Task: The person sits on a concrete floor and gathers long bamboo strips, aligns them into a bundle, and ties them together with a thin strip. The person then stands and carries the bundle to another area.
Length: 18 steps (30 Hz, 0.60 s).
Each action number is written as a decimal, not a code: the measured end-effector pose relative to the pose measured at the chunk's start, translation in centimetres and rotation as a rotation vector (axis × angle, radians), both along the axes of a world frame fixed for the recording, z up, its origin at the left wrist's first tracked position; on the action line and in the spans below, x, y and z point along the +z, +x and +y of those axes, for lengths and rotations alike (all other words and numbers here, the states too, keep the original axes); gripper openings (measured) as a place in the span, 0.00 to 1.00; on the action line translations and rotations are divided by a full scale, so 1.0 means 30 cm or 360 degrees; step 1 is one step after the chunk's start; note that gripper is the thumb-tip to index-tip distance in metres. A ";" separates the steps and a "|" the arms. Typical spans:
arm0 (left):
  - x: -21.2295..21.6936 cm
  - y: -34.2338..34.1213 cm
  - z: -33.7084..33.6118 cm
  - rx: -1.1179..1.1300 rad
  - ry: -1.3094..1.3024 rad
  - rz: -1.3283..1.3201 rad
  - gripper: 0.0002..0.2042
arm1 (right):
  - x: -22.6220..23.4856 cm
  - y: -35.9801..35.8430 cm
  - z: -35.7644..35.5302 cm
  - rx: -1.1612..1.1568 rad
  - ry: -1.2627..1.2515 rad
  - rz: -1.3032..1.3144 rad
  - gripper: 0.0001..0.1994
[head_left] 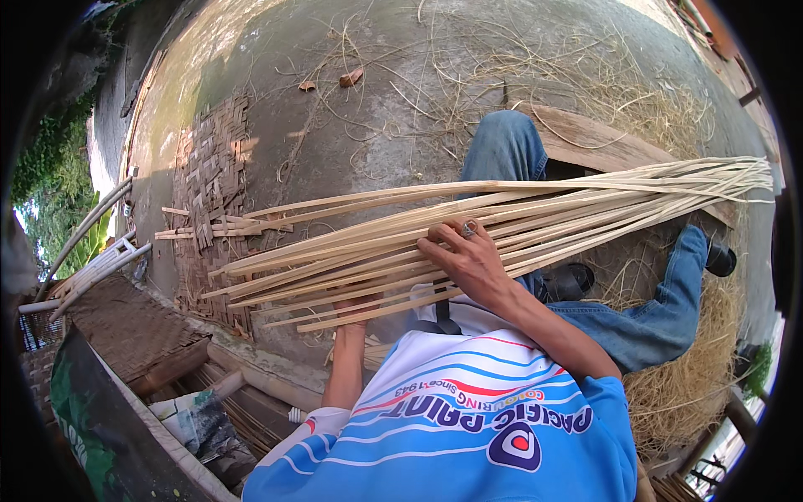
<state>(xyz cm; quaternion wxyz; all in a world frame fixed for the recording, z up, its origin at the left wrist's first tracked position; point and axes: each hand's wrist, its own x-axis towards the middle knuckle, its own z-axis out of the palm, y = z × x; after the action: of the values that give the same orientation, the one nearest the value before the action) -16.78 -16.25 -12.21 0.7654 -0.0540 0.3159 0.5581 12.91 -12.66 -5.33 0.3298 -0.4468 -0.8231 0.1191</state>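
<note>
A long, loose bundle of pale bamboo strips (577,213) stretches across my lap. Its strips fan apart at the left and gather closely at the far right. From above, my right hand (470,261), with a ring on one finger, grips strips near the middle, its fingers bent over them. My left hand (360,306) holds the bundle from underneath at its near left part; strips cover most of its fingers. Some strip ends reach over a woven bamboo mat (213,171) on the ground to the left.
A wooden board (598,142) lies beyond my bent knee. Thin shavings (644,92) litter the concrete at the far right, with a thicker heap (686,393) at the near right. Small brick pieces (351,78) lie ahead. Bamboo poles (96,276) and a dark sheet (109,418) stand at the left.
</note>
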 end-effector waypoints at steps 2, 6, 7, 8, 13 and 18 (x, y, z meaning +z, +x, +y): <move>-0.004 0.003 0.004 0.0002 -0.0005 0.0000 0.35 | 0.004 -0.010 -0.001 -0.0006 -0.0010 -0.0011 0.13; -0.007 -0.004 0.017 -0.0012 0.0015 0.0000 0.35 | 0.017 -0.055 -0.020 -0.0049 -0.0167 -0.0237 0.07; -0.010 0.004 0.022 -0.0019 0.0017 0.0000 0.35 | 0.030 -0.050 -0.020 -0.0025 -0.0223 -0.0274 0.07; -0.011 0.008 0.030 -0.0029 0.0019 0.0002 0.36 | 0.036 -0.046 -0.021 -0.0004 -0.0280 -0.0312 0.06; -0.013 0.026 0.050 -0.0044 0.0005 0.0028 0.36 | 0.029 0.004 -0.036 0.0278 -0.0356 0.0064 0.08; -0.011 0.041 0.068 -0.0029 0.0021 0.0090 0.37 | 0.007 0.052 0.034 0.0590 -0.0949 0.0290 0.05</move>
<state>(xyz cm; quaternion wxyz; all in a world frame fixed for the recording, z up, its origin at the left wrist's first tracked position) -15.56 -14.22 -12.55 0.7616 -0.0302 0.3342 0.5544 14.47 -11.65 -5.13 0.2299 -0.3540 -0.7864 0.4510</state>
